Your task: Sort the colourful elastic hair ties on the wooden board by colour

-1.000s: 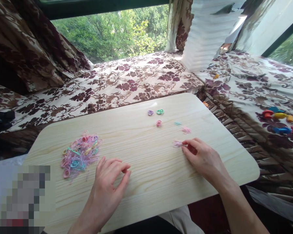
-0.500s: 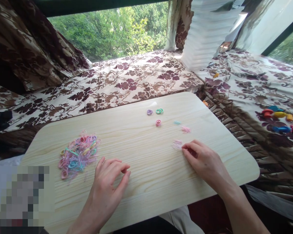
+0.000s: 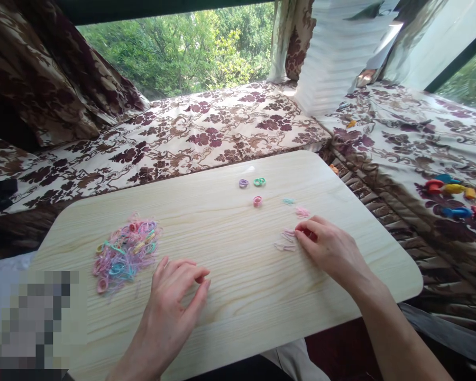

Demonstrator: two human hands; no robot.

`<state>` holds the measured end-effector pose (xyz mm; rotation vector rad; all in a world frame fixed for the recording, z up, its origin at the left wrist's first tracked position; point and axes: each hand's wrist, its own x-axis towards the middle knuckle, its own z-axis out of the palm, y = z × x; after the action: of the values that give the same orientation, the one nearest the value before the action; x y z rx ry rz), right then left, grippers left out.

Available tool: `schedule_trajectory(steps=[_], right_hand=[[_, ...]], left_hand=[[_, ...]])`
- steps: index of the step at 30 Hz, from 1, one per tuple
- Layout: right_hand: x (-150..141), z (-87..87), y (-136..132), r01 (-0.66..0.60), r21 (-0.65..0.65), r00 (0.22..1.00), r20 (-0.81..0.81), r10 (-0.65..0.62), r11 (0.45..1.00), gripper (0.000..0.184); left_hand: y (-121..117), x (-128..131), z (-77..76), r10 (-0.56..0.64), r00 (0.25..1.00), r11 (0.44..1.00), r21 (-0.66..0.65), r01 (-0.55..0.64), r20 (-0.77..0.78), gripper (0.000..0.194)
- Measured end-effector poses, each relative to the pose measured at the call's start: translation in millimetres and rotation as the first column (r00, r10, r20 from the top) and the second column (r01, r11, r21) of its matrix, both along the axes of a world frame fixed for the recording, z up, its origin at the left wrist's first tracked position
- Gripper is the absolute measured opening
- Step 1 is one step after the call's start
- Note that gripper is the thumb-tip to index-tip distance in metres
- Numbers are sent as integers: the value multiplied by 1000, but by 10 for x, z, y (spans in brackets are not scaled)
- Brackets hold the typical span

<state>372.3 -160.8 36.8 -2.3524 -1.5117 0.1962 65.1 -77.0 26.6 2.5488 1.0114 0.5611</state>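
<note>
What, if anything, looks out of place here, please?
The pile of bands on the table is tangled and loose, unlike the small separate groups near the right hand. A yellow piece also lies alone on the floral cloth. Nothing looks damaged.

Pile of hair ties and elastic bands (image 3: pixel 127 254): toward the left edge of the table (image 3: pixel 238 317), tangled, mixed colours.
Left hand (image 3: pixel 176 299): just right of the pile, toward the near edge, thumb parted from bent fingers.
Right hand (image 3: pixel 333 251): toward the right edge, thumb and forefinger tips at thin pink bands (image 3: pixel 289 233); grip unclear.
Beyond the right fingertips: pink clump (image 3: pixel 302 212), thin blue bands (image 3: pixel 289 201).
Toward the far edge: purple hair tie (image 3: pixel 243 183), green hair ties (image 3: pixel 259 182), pink hair tie (image 3: pixel 257 203).
</note>
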Motion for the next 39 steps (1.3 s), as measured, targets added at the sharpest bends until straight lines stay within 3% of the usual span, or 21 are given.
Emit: schedule_trajectory(steps=[9,16,21,26,31,35,39], right_hand=[[0,-24,-57,-56,49,995,-77,60,997,24],[232,-4,-17,49,137,997,-60,-41,989,23],[410,5,32,67,78,997,17,-69,995,25],[296,45,-137,112,105,992,49,-118,988,25],[74,29,-304,62,107,997,-42,-57,992,24],[58,-22,-236,78,109,996,-39,-74,991,23],[137,-68,-63,146,104,986,62,-153,984,25]], left_hand=[[7,15,-9,10,1000,1000,-10,-10,-9,11],[23,11,-8,4,1000,1000,-22,-4,7,11],[19,-13,-24,2,1000,1000,-27,-2,8,10],[13,-22,-33,23,1000,999,-27,-23,11,10],[12,-15,-31,25,1000,999,-25,-24,7,11],[1,-14,-30,13,1000,1000,-18,-13,13,11],[-7,-27,-40,9,1000,1000,-8,-9,14,10]])
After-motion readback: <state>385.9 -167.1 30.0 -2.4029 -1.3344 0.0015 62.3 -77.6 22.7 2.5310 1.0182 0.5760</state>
